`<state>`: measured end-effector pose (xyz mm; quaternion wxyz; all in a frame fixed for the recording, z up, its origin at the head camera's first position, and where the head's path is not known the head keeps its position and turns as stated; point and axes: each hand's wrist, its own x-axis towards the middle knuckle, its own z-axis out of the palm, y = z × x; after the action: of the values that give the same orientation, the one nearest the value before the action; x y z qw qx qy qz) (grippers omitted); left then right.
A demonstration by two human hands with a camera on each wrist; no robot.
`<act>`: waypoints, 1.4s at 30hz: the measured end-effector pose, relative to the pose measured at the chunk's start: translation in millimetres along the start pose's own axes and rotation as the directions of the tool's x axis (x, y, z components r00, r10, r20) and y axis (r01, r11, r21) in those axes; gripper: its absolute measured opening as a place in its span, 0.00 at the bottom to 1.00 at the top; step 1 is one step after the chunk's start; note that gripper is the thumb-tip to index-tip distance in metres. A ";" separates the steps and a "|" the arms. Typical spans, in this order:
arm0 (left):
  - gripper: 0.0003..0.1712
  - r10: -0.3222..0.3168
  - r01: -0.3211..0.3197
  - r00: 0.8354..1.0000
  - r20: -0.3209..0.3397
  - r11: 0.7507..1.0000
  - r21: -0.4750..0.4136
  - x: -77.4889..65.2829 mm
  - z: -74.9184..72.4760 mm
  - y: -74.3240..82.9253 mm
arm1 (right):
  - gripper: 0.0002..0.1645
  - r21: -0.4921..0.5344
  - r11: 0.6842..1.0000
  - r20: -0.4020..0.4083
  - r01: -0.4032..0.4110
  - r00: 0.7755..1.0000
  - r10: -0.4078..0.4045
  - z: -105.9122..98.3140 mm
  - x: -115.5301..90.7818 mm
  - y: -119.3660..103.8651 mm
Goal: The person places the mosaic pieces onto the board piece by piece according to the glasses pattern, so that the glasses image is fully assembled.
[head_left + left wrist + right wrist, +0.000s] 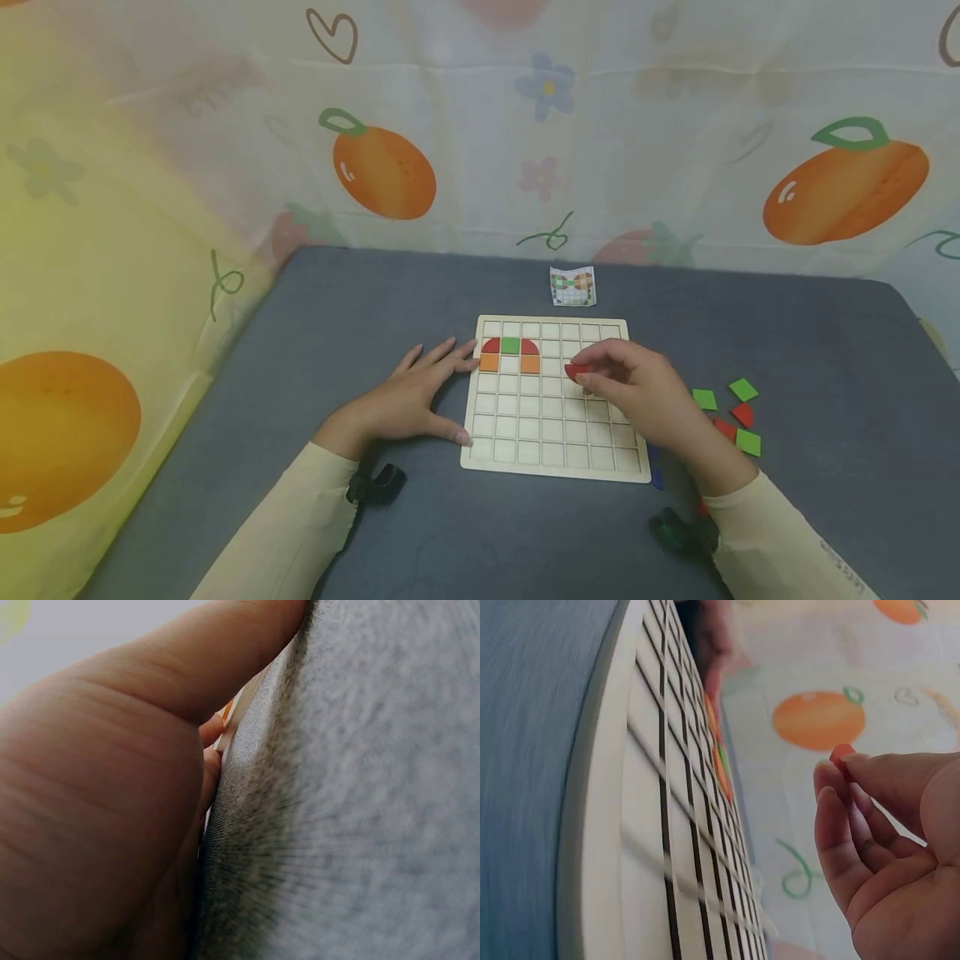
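A square wooden grid board [555, 477] lies on the grey table. In its upper left cells sit two red quarter-round tiles [491, 345], a green square tile [510, 345] between them, and two orange square tiles [489, 362] below. My left hand [408, 400] spreads its fingers flat on the table, the tips touching the board's left edge. Over the board's right half, my right hand [637, 387] pinches a red tile [574, 372] between thumb and fingers. In the right wrist view, that red tile [841, 754] is held above the grid, mostly covered by the fingertips.
Right of the board lie several green square tiles [743, 389] and red tiles [742, 414]. A blue piece [657, 477] shows by the board's lower right corner, partly hidden. Behind the board lies a small printed pattern card [573, 287]. A fruit-printed cloth [480, 167] hangs behind the table.
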<state>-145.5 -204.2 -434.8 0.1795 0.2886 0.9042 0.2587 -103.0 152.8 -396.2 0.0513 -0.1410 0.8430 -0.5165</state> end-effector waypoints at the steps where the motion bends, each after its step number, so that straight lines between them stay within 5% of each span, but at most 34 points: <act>1: 0.68 -0.001 0.001 1.000 0.001 1.000 -0.001 0.0 0.2 -0.3 | 0.10 0.005 1.000 0.007 0.001 1.000 -0.001 4.6 2.4 -1.2; 23: 0.69 0.009 -0.009 1.000 -0.003 1.000 0.011 1.0 0.1 -4.1 | 0.05 0.031 0.984 0.044 -0.173 0.984 0.172 97.7 46.1 -19.8; 32: 0.67 0.025 -0.025 1.000 -0.005 1.000 -0.004 -0.1 -0.5 -3.2 | 0.08 -0.164 0.976 -0.032 -0.140 0.990 0.136 110.7 53.9 -23.0; 42: 0.69 0.021 -0.021 1.000 -0.007 1.000 -0.005 0.1 -0.7 -2.3 | 0.09 -0.274 0.959 -0.010 -0.075 0.997 0.076 114.5 51.8 -19.1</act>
<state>-146.8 -206.0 -435.7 0.1741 0.2967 0.9011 0.2639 -122.4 31.6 -429.0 0.0510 -0.1145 0.9111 -0.3928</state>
